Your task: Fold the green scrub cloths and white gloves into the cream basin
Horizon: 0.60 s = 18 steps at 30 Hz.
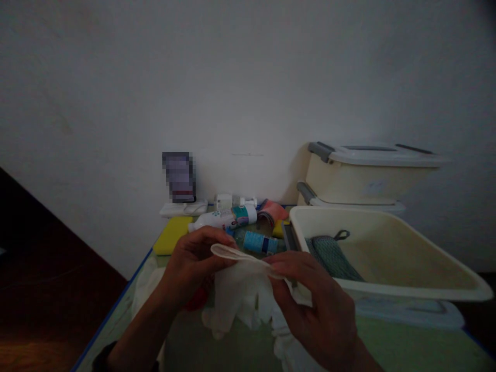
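Observation:
A thin white glove (236,294) hangs between my hands, its fingers pointing down and its cuff edge uppermost. The cuff is slightly parted on the left side. My left hand (197,258) pinches the cuff at its left end between thumb and fingers. At the right end, my right hand (313,294) grips the same edge, thumb below and fingers above. Under my right hand lies more crumpled white material (282,341), partly covered. Something red (198,299) shows behind my left wrist, mostly hidden.
An open cream bin (426,253) on the right holds a grey-green mesh item (335,258). Lidded boxes (372,178) are stacked behind it. A white bottle (225,218), a blue-labelled bottle (259,243) and a yellow sponge (174,235) lie ahead. A device with a blurred screen (180,178) stands by the wall.

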Available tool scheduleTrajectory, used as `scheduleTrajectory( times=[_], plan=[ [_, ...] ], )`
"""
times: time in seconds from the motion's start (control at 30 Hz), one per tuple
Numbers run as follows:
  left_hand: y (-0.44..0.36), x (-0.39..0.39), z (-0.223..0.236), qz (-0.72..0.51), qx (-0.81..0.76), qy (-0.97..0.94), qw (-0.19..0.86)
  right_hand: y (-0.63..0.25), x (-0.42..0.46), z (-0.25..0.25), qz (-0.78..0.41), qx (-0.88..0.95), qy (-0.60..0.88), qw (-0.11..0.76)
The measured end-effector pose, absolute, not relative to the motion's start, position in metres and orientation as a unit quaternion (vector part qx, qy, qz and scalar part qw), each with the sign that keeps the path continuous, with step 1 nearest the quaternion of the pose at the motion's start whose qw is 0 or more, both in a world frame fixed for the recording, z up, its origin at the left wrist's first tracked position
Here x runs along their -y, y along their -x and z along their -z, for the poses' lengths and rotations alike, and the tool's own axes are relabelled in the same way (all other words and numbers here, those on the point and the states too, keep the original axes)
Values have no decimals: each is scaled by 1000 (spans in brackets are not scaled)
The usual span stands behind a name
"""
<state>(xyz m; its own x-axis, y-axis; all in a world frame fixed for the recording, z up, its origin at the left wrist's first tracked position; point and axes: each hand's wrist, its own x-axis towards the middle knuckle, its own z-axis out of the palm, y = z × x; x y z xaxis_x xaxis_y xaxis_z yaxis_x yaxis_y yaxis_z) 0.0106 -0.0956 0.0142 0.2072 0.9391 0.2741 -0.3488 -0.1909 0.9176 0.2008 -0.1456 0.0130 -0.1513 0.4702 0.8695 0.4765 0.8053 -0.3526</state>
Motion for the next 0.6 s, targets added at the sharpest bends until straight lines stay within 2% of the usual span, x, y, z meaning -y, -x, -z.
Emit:
scheduleTrajectory(
  times=[0.2, 0.37, 0.6],
  plan=[
    [-13, 95, -12, -565, -283, -529, 567, -202, 146, -17, 73, 768, 335, 541],
    [-13, 92, -7, -593, -261, -534, 544, -202, 149, -27, 107, 747, 360, 549],
    [-19, 95, -13, -593, -285, -529, 536, -209, 149, -27, 103, 771, 363, 513]
  ],
)
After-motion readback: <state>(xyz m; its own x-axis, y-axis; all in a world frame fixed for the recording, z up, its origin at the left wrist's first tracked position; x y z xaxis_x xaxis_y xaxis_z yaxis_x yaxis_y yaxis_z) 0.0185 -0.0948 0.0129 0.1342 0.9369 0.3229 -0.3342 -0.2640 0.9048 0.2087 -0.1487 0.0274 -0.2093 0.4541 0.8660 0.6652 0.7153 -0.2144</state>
